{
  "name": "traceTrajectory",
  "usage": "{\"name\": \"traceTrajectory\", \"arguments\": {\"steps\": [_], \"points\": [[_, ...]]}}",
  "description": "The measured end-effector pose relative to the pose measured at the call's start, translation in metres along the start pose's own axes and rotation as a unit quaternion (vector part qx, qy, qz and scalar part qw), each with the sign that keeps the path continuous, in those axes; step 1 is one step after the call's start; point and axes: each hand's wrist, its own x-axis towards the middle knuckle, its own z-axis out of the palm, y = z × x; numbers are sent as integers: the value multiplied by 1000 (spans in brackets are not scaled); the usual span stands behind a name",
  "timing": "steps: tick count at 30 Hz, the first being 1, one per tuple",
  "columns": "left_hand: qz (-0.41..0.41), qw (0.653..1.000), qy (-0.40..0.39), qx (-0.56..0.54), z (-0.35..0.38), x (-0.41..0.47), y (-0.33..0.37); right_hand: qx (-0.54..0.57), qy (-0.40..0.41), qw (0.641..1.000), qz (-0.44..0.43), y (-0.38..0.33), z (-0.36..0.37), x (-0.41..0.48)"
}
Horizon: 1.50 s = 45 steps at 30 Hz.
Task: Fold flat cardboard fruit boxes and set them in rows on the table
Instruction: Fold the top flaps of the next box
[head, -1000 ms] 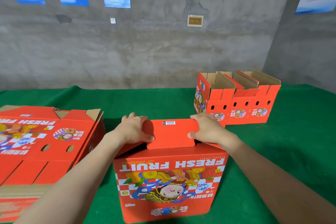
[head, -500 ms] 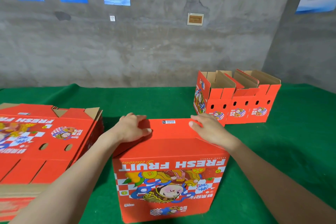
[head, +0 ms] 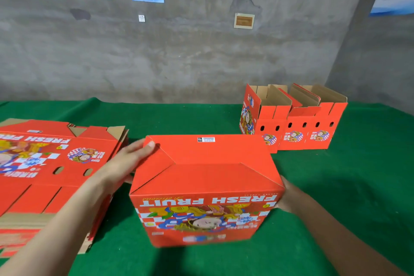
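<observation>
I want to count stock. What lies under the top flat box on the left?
Under the top flat box, edges of more flat boxes show, stacked on the green table. Their faces are covered.

You are facing a red box (head: pixel 201 163) showing white lettering, red-and-white checks and a yellow-and-blue cartoon. Left of the box, the flat stack (head: pixel 44 177) is wearing the same print. Beyond the box, the folded boxes (head: pixel 298 116) are showing brown insides. Green cloth (head: pixel 358 186) is lying under it.
</observation>
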Motion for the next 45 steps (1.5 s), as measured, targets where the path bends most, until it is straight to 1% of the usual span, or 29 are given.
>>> {"name": "traceTrajectory", "arguments": {"steps": [2,3,5,7,10,12,15,17,18,20,21,22,24,26,30,33,36,38,41,44,45], "points": [[30,996,19,-79,-2,-1,14,11,-21,998,-64,-24,-3,-7],[31,993,32,-113,-2,-2,19,5,-20,997,-76,-34,-5,-9],[50,985,96,-133,-3,-1,25,-38,-29,995,-89,-46,-7,-6],[91,973,147,-153,-1,-1,24,-47,-47,991,-119,-52,-10,-7],[120,967,143,-173,-2,-4,19,-58,-71,976,-196,-53,-18,-7],[124,967,120,-186,-6,-3,12,-68,-61,967,-238,-51,-19,-9],[124,969,92,-195,-10,2,-3,-56,-58,963,-257,-52,-20,-15],[138,977,90,-135,-7,6,-13,-76,-70,957,-270,-52,-20,-19],[146,982,98,-77,-4,8,-17,-92,-68,952,-285,-52,-18,-21],[140,981,107,76,9,12,-20,-128,-32,936,-328,-50,-8,-22],[129,977,96,141,19,14,-20,-164,4,925,-342,-47,0,-22],[121,973,76,184,30,17,-20,-214,47,913,-345,-42,9,-19],[117,969,26,215,56,19,-17,-305,122,884,-333,-25,27,-7],[120,970,-7,213,81,18,-15,-345,147,872,-316,0,42,9],[112,977,-38,179,113,20,-16,-428,112,875,-195,56,59,41],[157,974,-66,152,127,25,-15,-503,100,846,-146,76,62,57],[233,949,-71,200,138,38,-8,-550,89,820,-134,72,58,69],[257,933,-72,240,146,50,-5,-567,78,808,-135,70,56,79],[267,914,-67,299,156,71,-4,-594,73,789,-137,70,57,96],[261,915,-24,306,161,88,-6,-615,67,773,-139,67,57,117],[254,918,-8,304,161,93,-7,-616,64,774,-136,64,57,125]]}}
